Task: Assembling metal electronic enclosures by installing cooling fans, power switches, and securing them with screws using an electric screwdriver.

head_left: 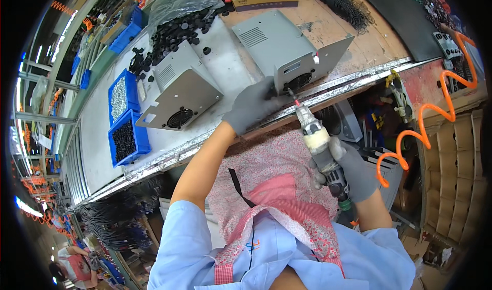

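Observation:
My right hand [353, 172], in a grey glove, is wrapped around a power screwdriver [320, 144] with pale tape on its body. The driver's bit points up at the fan [300, 81] in the front panel of a grey metal housing [277, 39]. My left hand [253, 107], also gloved, reaches to that panel's lower corner beside the fan, its fingers close together near the bit tip. What those fingers pinch, if anything, is hidden. To the left stands a second grey housing [179, 87] of the same shape, with a black round fan [180, 118] in its panel.
Two blue bins, one with silvery screws [118, 100] and one with black screws [124, 140], sit at the left. Black caps [179, 31] lie heaped behind. A carton [264, 0] and black mesh [338, 5] are at the back. An orange coiled hose [446, 113] hangs at right.

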{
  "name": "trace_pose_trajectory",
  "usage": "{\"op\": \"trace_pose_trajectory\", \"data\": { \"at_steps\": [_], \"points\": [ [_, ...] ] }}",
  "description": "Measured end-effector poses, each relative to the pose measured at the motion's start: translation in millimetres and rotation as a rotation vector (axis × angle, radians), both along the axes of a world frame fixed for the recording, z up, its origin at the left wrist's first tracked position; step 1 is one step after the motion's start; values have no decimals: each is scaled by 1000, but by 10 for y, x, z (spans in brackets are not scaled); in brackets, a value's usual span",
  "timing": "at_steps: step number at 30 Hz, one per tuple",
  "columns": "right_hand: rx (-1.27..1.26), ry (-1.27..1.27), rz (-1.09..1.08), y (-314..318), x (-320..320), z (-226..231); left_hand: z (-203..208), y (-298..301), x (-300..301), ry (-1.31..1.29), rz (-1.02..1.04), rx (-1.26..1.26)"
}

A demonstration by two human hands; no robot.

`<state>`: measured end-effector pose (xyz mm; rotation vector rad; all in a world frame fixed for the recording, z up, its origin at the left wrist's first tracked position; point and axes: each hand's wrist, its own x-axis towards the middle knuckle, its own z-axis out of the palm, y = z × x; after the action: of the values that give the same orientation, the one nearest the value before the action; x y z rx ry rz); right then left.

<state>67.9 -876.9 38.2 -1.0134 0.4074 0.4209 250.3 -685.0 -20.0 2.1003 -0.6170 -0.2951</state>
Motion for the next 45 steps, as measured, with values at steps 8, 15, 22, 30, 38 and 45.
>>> {"op": "trace_pose_trajectory", "data": {
  "at_steps": [8, 15, 22, 30, 38, 45],
  "points": [
    [-318, -69, 86, 154, -135, -231, 3, 429, -305, 1214, 339, -1422],
    [-493, -237, 177, 301, -109, -268, -192, 473, -546, 1325, 188, -1436],
    [-520, -173, 204, 307, -120, -231, -286, 583, -602, 1170, 71, -1159],
    [-478, -153, 215, 345, -108, -232, -64, 466, -625, 1098, 233, -1059],
    [-563, -269, 245, 384, -90, -220, -145, 480, -624, 1078, 76, -1217],
    [-529, -140, 274, 388, -77, -80, 74, 477, -576, 992, 217, -941]
  ]
}}
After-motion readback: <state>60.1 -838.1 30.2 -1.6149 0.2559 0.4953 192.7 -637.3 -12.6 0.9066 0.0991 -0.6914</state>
